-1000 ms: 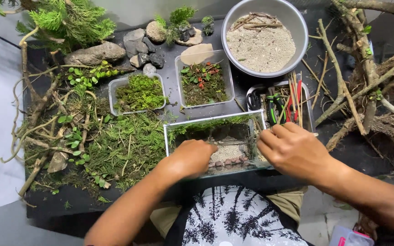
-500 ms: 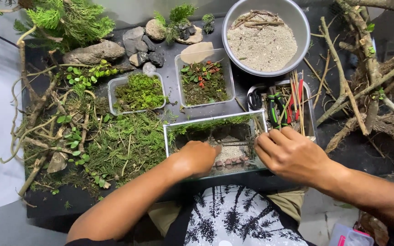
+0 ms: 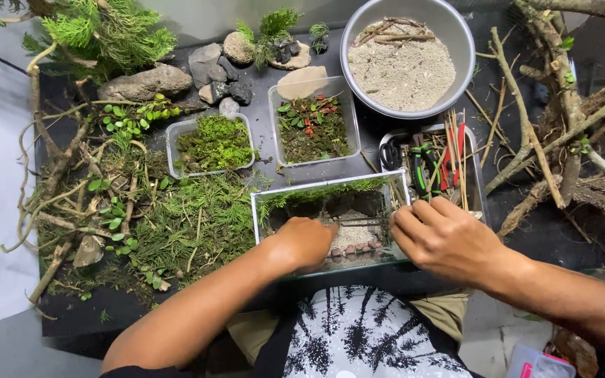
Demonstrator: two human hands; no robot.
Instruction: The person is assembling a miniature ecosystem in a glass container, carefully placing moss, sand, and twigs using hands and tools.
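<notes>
A small rectangular glass tank (image 3: 393, 183) stands on the dark table in front of me, with moss along its back wall, pale sand and small stones inside. My left hand (image 3: 304, 241) reaches down into the tank, fingers curled over the stones and sand; I cannot see whether it holds anything. My right hand (image 3: 446, 238) rests at the tank's right edge, fingers bent and close together, beside a tray of tools (image 3: 476, 183). Its palm side is hidden.
A metal bowl of sand with twigs (image 3: 406, 57) sits at the back. Two clear tubs hold moss (image 3: 211, 143) and small plants (image 3: 311, 126). Rocks (image 3: 145, 82) lie back left, loose greenery (image 3: 190, 224) to the left, and branches (image 3: 561, 133) to the right.
My right hand has shifted slightly left and down toward the tank's right edge. My left hand stays inside the tank, nearly still.
</notes>
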